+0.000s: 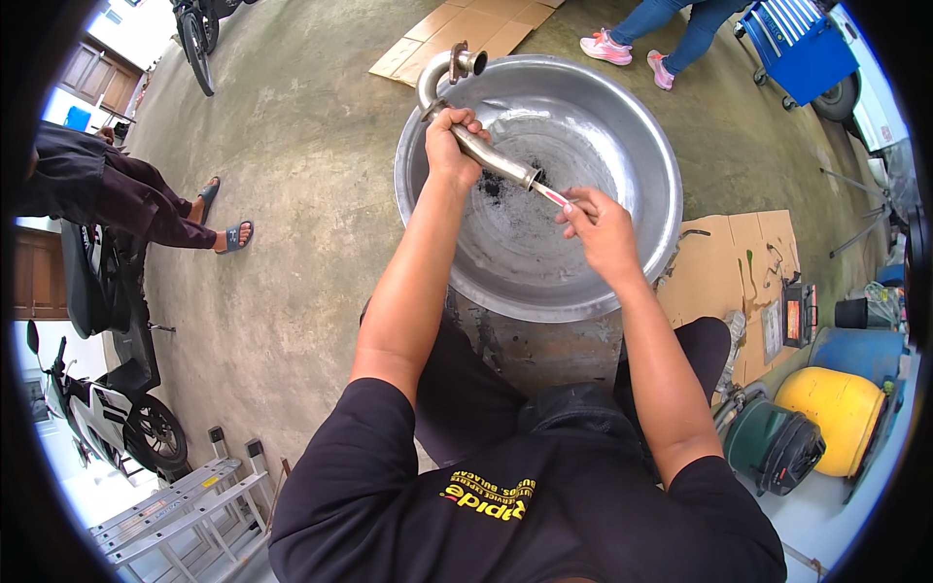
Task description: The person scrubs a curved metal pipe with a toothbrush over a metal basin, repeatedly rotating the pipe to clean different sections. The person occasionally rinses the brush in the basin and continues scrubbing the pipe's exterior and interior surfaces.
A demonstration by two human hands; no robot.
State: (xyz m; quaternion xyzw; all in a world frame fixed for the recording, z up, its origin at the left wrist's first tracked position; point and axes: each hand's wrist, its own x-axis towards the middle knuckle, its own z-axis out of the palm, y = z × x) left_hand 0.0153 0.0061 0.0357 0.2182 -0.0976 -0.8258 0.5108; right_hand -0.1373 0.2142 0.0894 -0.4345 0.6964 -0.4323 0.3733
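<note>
My left hand (453,148) is wrapped round a curved metal exhaust pipe (498,162), which is tilted over a large round metal basin (544,277). The pipe's bent, flanged upper end rises past the basin's far left rim, and its lower open end points toward my right hand (601,231). Pinched in my right fingers is a slim white-and-red stick-like tool (553,196). Its tip meets the pipe's open end; how far it goes inside is hidden. Dark residue (496,185) lies on the basin's bottom beneath the pipe.
Flattened cardboard (714,277) with small parts and a battery (799,313) lies right of the basin. A yellow drum (831,413) stands beyond. One person (146,194) is at left, another (661,29) at the far side. A ladder (185,500) and motorcycles are at left.
</note>
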